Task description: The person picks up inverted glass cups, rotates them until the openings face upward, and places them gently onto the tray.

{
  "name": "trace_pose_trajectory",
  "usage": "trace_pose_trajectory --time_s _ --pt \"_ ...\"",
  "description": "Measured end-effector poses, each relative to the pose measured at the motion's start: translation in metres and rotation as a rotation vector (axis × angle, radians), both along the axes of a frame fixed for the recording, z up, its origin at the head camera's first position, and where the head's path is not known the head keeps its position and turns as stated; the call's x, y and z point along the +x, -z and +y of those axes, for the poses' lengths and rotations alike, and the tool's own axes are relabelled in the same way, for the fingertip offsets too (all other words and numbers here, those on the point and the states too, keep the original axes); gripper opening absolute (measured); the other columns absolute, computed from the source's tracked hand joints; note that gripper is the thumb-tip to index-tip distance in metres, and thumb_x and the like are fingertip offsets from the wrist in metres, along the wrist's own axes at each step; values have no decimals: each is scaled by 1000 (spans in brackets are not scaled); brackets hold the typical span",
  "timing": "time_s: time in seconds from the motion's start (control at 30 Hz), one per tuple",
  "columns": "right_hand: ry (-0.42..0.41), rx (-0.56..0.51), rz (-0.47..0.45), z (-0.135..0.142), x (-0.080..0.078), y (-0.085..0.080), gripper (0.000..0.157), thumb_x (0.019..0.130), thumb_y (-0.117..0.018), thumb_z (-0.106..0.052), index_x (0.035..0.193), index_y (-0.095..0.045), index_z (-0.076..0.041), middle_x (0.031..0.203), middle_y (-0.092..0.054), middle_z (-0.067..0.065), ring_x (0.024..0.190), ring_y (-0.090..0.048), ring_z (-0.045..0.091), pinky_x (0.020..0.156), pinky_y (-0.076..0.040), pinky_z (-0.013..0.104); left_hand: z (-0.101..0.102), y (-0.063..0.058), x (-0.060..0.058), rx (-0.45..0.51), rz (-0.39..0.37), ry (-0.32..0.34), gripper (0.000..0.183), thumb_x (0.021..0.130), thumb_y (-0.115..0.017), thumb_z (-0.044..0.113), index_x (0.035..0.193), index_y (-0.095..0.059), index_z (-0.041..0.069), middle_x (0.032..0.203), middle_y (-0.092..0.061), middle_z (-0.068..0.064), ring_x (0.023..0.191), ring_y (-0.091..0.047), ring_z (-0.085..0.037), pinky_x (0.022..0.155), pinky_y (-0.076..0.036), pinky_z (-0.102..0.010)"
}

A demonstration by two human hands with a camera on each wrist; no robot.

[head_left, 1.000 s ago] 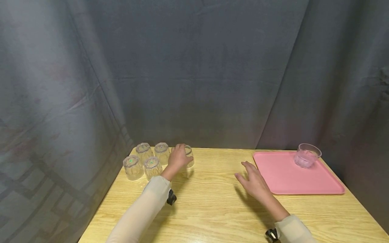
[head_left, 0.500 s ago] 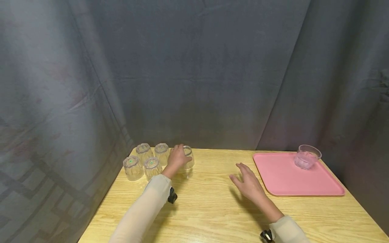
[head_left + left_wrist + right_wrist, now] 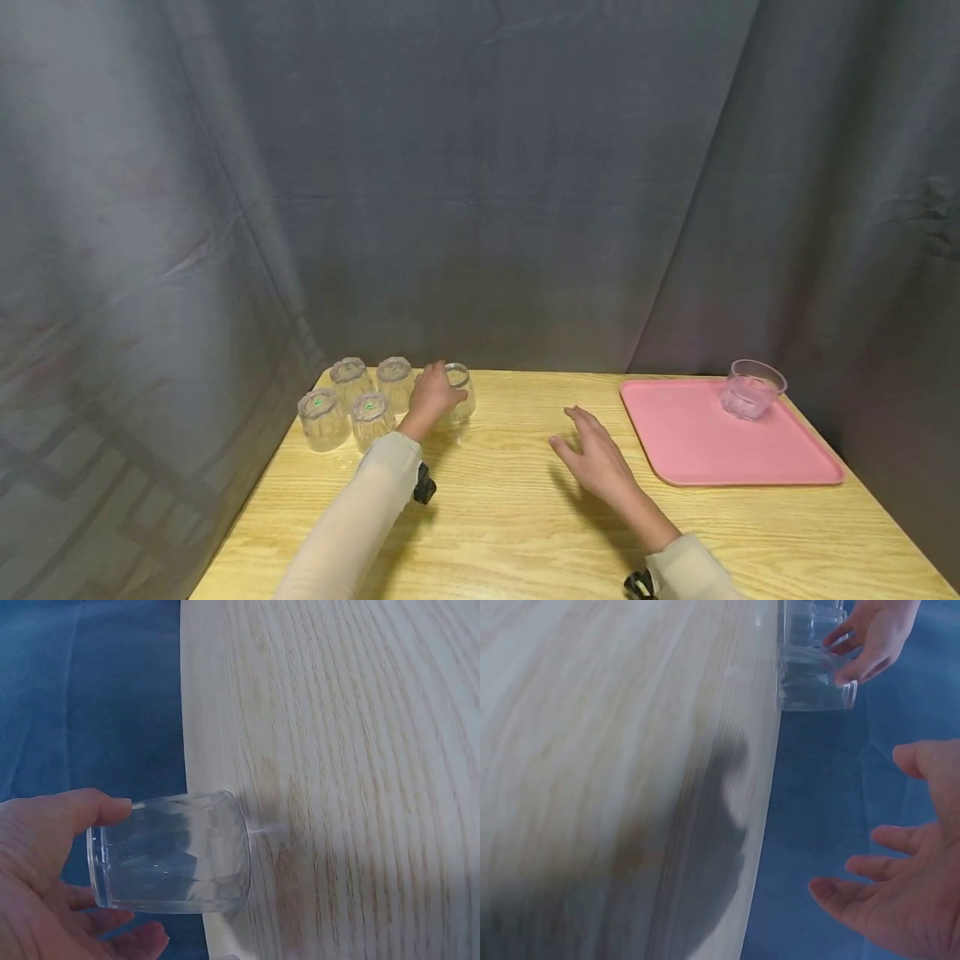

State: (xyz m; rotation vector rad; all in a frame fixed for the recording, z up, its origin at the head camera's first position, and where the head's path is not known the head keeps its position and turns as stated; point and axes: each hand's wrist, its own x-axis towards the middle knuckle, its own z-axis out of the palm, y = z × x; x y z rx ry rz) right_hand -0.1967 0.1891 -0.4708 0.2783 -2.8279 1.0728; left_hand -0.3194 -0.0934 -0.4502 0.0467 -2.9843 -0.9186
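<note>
My left hand (image 3: 431, 400) holds a clear drinking glass (image 3: 462, 402) near the back edge of the table. In the left wrist view the thumb lies along the upper end of the glass (image 3: 169, 855), with fingers on its other side. The glass's lower end is right at the wooden surface. Left of this hand, several faceted glasses (image 3: 372, 421) stand base up in a cluster. My right hand (image 3: 600, 462) hovers over the middle of the table with spread, relaxed fingers and nothing in them. It is between the held glass and the pink tray (image 3: 738, 458).
On the tray's back right part stands a clear glass bowl or wide cup (image 3: 752, 392). Grey curtains (image 3: 480, 208) hang behind the wooden table (image 3: 517, 533) and at both sides. A black wrist device (image 3: 423, 485) sits at the left cuff.
The right hand has drifted left, away from the tray. The left hand stays at the same glass, and the clustered glasses keep their places. The head view has shifted slightly.
</note>
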Motion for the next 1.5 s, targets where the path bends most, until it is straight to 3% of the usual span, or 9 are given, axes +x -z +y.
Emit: trace_pose_trajectory --time_s 0.27,0.67,0.9,1.23,1.5 --pt "-5 -19 -2 -16 0 2 68 102 -60 -39 153 -38 0 159 -32 26 145 -32 48 113 -32 65 1 0 0 20 -25 8 83 86 -79 29 151 -37 -2 148 -46 -26 133 -47 -46 105 -45 -56" --pt "-15 -70 -4 -39 -3 5 66 100 -64 -37 151 -42 -3 158 -37 22 144 -36 44 113 -34 63 -1 1 1 85 40 6 82 83 -81 26 147 -41 -6 143 -50 -28 128 -51 -49 105 -45 -55" --pt "-18 -127 -38 -48 -5 8 67 100 -63 -37 153 -39 -4 158 -36 21 143 -38 45 112 -35 64 -2 -2 8 144 82 1 80 81 -83 30 143 -46 -5 139 -54 -26 122 -55 -47 102 -47 -55" --pt "-20 -181 -72 -56 -12 6 72 100 -59 -48 154 -38 -5 157 -37 23 140 -40 48 109 -37 65 0 -13 23 302 72 -15 82 83 -80 35 148 -43 0 144 -51 -21 122 -56 -41 99 -49 -55" --pt "-55 -309 -137 -57 -14 4 74 102 -56 -48 155 -34 0 157 -36 26 136 -44 50 103 -45 63 4 -20 39 382 99 2 77 82 -80 35 141 -47 -2 133 -57 -20 110 -62 -35 92 -52 -51"
